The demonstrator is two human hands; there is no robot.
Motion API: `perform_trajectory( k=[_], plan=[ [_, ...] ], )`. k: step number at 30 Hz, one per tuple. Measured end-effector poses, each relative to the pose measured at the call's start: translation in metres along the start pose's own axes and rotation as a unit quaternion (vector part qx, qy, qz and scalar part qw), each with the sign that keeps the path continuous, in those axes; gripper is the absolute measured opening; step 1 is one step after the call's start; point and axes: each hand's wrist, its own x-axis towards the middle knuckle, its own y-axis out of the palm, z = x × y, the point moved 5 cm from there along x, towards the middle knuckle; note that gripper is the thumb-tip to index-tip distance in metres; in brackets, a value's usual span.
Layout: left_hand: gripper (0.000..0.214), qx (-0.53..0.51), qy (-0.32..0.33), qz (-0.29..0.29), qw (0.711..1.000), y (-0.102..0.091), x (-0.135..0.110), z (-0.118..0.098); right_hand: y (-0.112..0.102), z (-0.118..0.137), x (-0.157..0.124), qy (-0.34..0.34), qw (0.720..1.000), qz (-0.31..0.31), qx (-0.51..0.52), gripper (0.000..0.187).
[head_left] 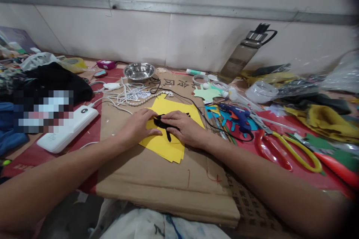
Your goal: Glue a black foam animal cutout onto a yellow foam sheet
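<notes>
A flat brown cardboard sheet point(168, 183) carried a stack of yellow paper sheets point(165, 147) at its middle. We held our left hand point(138, 125) and right hand point(186, 127) flat, close together, fingers outstretched, gripping nothing. A blue plastic glue gun point(238, 114) sat just off the cardboard's right edge. Under our fingertips, mid-cardboard, lay a black cut-out shape point(160, 122).

A white wall point(134, 33) of smooth panels, with thin seams between them, rises behind the far edge of the table point(94, 132). A grey rail point(196, 8) runs level across the wall, high up. The table has a red cover, and a cardboard sheet point(157, 179) lies along its near edge. The light is soft and even.
</notes>
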Motion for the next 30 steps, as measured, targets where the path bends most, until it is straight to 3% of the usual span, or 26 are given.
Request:
perform_trajectory(
  k=[5, 9, 13, 18, 20, 22, 26, 30],
  plan=[
    [0.046, -0.001, 0.040, -0.020, 0.999, 0.001, -0.001, 0.002, 0.000, -0.002, 0.000, 0.013, 1.000, 0.001, 0.014, 0.034],
    [0.049, -0.036, 0.013, -0.027, 0.999, -0.001, -0.001, 0.004, 0.001, -0.004, 0.002, 0.030, 0.999, 0.017, 0.004, 0.044],
    [0.051, -0.060, -0.017, -0.031, 0.998, -0.004, 0.000, 0.004, 0.005, -0.001, 0.005, 0.027, 0.999, 0.038, -0.024, 0.040],
    [0.057, -0.035, 0.001, -0.027, 0.999, 0.000, 0.000, 0.006, 0.006, -0.001, 0.005, 0.025, 0.999, 0.027, 0.003, 0.036],
    [0.062, -0.007, 0.023, -0.023, 0.999, 0.002, -0.001, 0.007, -0.002, -0.003, 0.003, 0.026, 0.998, -0.001, 0.057, 0.032],
    [0.061, 0.014, 0.042, -0.012, 0.999, 0.005, -0.001, 0.007, -0.018, -0.010, 0.000, 0.062, 0.988, -0.070, 0.119, 0.030],
    [0.053, 0.031, 0.064, -0.009, 0.997, 0.004, -0.002, 0.006, -0.062, -0.034, -0.015, 0.197, 0.934, -0.241, 0.174, 0.029],
    [0.047, 0.051, 0.071, -0.014, 0.996, -0.001, -0.004, -0.001, -0.080, -0.039, -0.029, 0.210, 0.932, -0.265, 0.131, 0.031]
  ],
)
